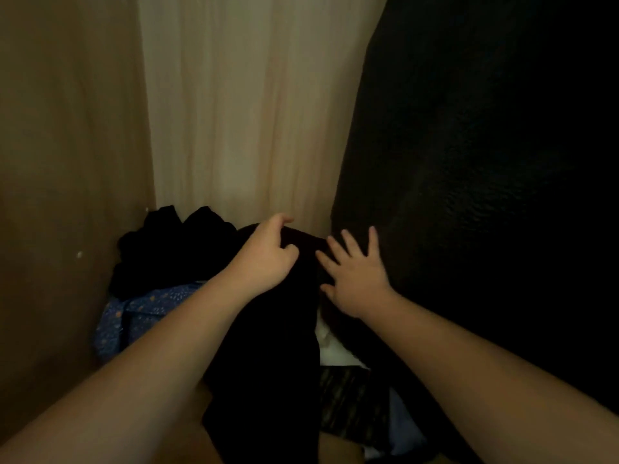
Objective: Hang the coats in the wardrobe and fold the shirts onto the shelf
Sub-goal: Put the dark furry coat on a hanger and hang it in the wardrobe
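1. I see a black garment (268,346) draped over the clothes pile inside the wardrobe, low centre; can't tell if it's a shirt or a coat
2. Left hand (264,259) pinches its top edge, fingers curled on the cloth
3. Right hand (355,279) lies flat on it, fingers spread, grasping nothing
4. Blue patterned shirt (134,316) and a black heap (167,249) sit left, striped fabric (351,396) right; looks loosely piled, not neatly folded
5. Dark coat (485,162) hangs at right, so I judge hanging partly done, folding still open
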Tool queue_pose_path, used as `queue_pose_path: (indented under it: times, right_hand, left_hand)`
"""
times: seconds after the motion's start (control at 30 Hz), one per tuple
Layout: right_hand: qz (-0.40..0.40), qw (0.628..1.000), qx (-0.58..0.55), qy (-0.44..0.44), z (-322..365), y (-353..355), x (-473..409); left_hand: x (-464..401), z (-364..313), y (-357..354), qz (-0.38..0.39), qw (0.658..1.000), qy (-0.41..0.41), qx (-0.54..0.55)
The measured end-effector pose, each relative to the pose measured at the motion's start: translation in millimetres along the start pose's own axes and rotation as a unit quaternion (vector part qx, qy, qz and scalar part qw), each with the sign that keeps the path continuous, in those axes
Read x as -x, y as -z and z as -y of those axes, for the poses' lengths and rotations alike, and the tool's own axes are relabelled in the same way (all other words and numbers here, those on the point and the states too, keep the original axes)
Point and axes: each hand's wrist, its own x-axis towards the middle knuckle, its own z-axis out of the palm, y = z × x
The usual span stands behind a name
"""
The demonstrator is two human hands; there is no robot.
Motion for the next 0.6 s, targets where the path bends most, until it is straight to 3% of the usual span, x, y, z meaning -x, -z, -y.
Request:
queue_pose_path:
  times: [0.2, 0.33, 0.5, 0.6]
  right_hand:
    - [0.042, 0.992, 0.026, -0.118, -49.9, -61.2, -35.8]
    - [0.075, 0.983, 0.043, -0.16, -75.8, -91.4, -33.8]
    - [-0.076, 0.982, -0.065, -0.159, -48.8, -105.5, -4.7]
    - [-0.102, 0.964, -0.176, -0.17, 0.4, -109.6, 28.9]
  left_hand:
    - [-45.7, 25.1, -24.2, 0.09, 0.995, -0.022, -0.044]
    - [-62.5, 26.4, -39.2, 0.107, 0.987, -0.066, -0.104]
    - [-41.9, 20.1, -50.9, 0.131, 0.961, -0.09, -0.228]
    - [-6.9, 26.6, -56.6, 0.118, 0.953, -0.112, -0.254]
